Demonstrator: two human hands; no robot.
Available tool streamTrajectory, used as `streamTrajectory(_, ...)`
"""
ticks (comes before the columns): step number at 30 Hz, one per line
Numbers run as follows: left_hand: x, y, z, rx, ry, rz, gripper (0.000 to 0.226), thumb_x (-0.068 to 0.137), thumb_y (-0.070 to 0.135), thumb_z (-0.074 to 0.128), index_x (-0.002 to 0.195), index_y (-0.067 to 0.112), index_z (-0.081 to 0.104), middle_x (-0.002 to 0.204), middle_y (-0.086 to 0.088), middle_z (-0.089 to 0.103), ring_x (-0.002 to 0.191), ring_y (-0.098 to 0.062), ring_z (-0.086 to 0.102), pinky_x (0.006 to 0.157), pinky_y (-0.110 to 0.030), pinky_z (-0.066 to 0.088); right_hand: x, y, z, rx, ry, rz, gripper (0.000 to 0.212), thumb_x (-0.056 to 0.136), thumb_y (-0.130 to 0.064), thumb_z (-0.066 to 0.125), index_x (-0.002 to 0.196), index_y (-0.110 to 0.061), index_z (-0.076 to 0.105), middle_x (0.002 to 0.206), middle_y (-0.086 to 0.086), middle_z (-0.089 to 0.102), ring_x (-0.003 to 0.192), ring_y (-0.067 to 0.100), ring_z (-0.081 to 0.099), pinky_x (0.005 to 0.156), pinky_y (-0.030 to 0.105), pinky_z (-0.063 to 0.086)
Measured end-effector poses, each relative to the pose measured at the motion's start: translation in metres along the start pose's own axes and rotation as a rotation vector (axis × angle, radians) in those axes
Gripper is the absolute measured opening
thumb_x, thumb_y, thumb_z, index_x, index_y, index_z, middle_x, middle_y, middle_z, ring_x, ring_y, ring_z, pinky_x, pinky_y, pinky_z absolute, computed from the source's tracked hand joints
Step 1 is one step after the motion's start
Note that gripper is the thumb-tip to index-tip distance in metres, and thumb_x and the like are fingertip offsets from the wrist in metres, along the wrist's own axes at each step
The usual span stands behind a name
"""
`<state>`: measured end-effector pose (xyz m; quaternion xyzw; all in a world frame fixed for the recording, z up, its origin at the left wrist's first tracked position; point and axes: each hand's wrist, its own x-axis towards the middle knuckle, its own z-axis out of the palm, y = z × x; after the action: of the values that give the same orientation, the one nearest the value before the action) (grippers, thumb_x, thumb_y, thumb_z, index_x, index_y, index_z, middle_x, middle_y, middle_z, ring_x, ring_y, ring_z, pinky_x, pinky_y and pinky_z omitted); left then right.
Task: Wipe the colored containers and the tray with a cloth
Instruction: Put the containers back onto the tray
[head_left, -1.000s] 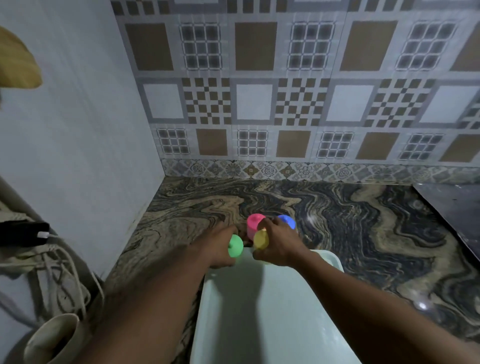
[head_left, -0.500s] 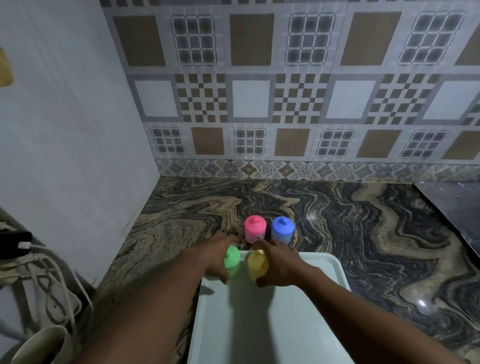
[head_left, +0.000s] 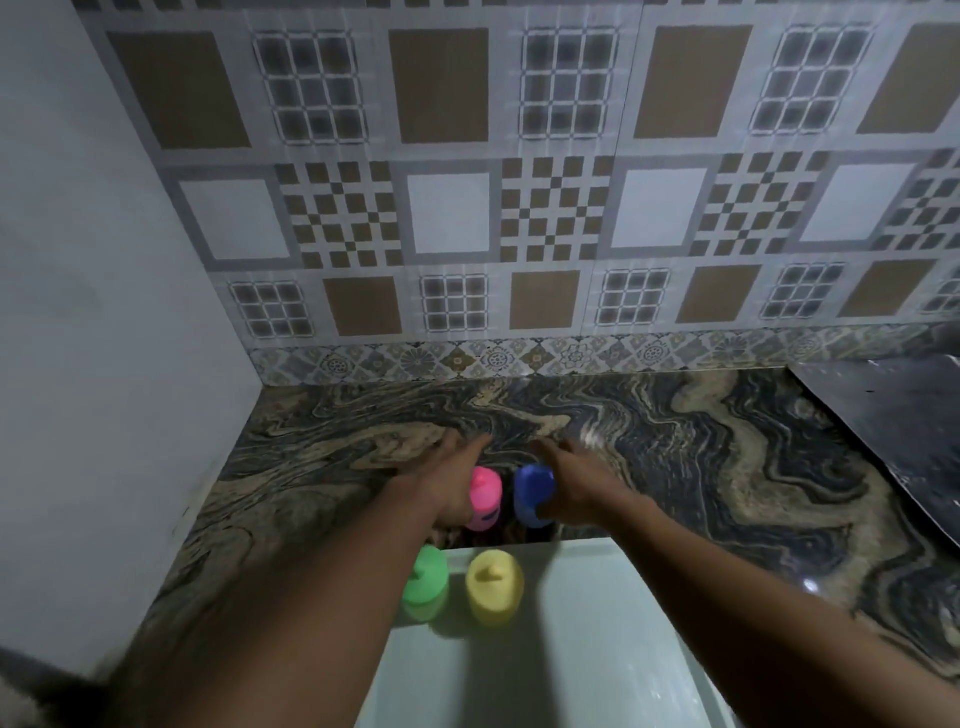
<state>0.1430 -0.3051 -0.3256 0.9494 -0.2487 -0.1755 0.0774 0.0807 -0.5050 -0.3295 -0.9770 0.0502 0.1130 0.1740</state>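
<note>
A green container (head_left: 426, 581) and a yellow container (head_left: 493, 586) stand side by side at the far end of the pale tray (head_left: 571, 660). Just beyond the tray, a pink container (head_left: 485, 498) and a blue container (head_left: 532, 493) stand on the marbled counter (head_left: 727, 467). My left hand (head_left: 449, 475) lies against the pink container's left side, fingers stretched forward. My right hand (head_left: 576, 480) is at the blue container's right side, fingers straight and thumb against its lower front. No cloth is in view.
A dark flat sheet (head_left: 893, 415) lies on the counter at the far right. A plain wall (head_left: 104, 364) bounds the counter on the left and a patterned tiled wall (head_left: 519, 208) stands behind it.
Both hands have let go of the green and yellow containers, which now stand on the tray, and have moved forward to the pink and blue containers. The camera has tilted up.
</note>
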Motion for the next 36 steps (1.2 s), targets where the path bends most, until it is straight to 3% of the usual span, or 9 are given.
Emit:
streamTrajectory(3, 0.009, 0.004, 0.017, -0.029, -0.009, 0.054, 0.090, 0.076, 0.046, 0.077, 0.150, 0.041, 0.026, 0.154, -0.006, 0.027, 0.134, -0.034, 0.047, 0.107, -0.042, 0.045, 0.007, 0.001, 0.017, 0.047, -0.030, -0.023, 0.093, 0.069, -0.033, 0.075, 0.152, -0.026, 0.033, 0.145, 0.017, 0.041, 0.127, 0.043, 0.049, 0.104, 0.038, 0.044)
streamTrajectory(7, 0.012, 0.005, 0.025, -0.035, 0.018, 0.091, 0.061, 0.077, 0.042, 0.075, 0.131, 0.036, 0.048, 0.132, -0.005, 0.048, 0.122, -0.034, 0.055, 0.098, -0.044, 0.050, 0.009, 0.006, 0.023, 0.094, -0.007, -0.018, 0.085, 0.074, -0.026, 0.077, 0.149, -0.022, 0.038, 0.141, 0.018, 0.048, 0.123, 0.039, 0.053, 0.097, 0.035, 0.046)
streamTrajectory(13, 0.010, 0.019, 0.013, -0.058, 0.103, 0.095, 0.063, 0.074, 0.049, 0.074, 0.128, 0.032, 0.047, 0.126, -0.004, 0.050, 0.117, -0.031, 0.056, 0.093, -0.042, 0.051, -0.007, 0.020, 0.011, 0.098, 0.051, 0.022, 0.077, 0.071, -0.032, 0.076, 0.141, -0.023, 0.045, 0.126, 0.016, 0.054, 0.112, 0.039, 0.059, 0.087, 0.036, 0.050)
streamTrajectory(18, -0.001, 0.055, 0.001, -0.067, 0.113, 0.153, 0.064, 0.075, 0.043, 0.076, 0.132, 0.029, 0.049, 0.127, -0.006, 0.051, 0.120, -0.029, 0.053, 0.095, -0.034, 0.047, -0.034, 0.040, -0.007, 0.116, 0.061, 0.065, 0.080, 0.065, -0.033, 0.078, 0.138, -0.024, 0.048, 0.126, 0.014, 0.055, 0.111, 0.036, 0.058, 0.084, 0.032, 0.046)
streamTrajectory(24, -0.025, 0.099, 0.011, -0.028, 0.034, 0.216, 0.055, 0.064, 0.050, 0.072, 0.114, 0.034, 0.055, 0.115, -0.004, 0.058, 0.108, -0.030, 0.060, 0.090, -0.041, 0.053, -0.075, 0.065, -0.005, 0.112, 0.068, 0.093, 0.081, 0.058, -0.041, 0.074, 0.134, -0.025, 0.050, 0.123, 0.014, 0.059, 0.110, 0.036, 0.060, 0.083, 0.033, 0.047)
streamTrajectory(28, -0.042, 0.114, 0.031, 0.111, -0.036, 0.225, 0.046, 0.071, 0.046, 0.074, 0.111, 0.031, 0.057, 0.115, -0.003, 0.065, 0.104, -0.030, 0.063, 0.080, -0.032, 0.049, -0.096, 0.077, 0.008, 0.118, 0.030, 0.118, 0.080, 0.060, -0.039, 0.075, 0.134, -0.026, 0.049, 0.125, 0.013, 0.058, 0.111, 0.035, 0.059, 0.084, 0.032, 0.047)
streamTrajectory(36, -0.049, 0.117, 0.063, 0.251, 0.041, 0.200, 0.054, 0.084, 0.051, 0.064, 0.130, 0.030, 0.048, 0.128, -0.006, 0.058, 0.122, -0.032, 0.054, 0.102, -0.042, 0.036, -0.102, 0.078, 0.031, 0.132, 0.041, 0.142, 0.072, 0.075, -0.021, 0.071, 0.141, -0.020, 0.041, 0.129, 0.016, 0.048, 0.114, 0.042, 0.058, 0.091, 0.037, 0.049)
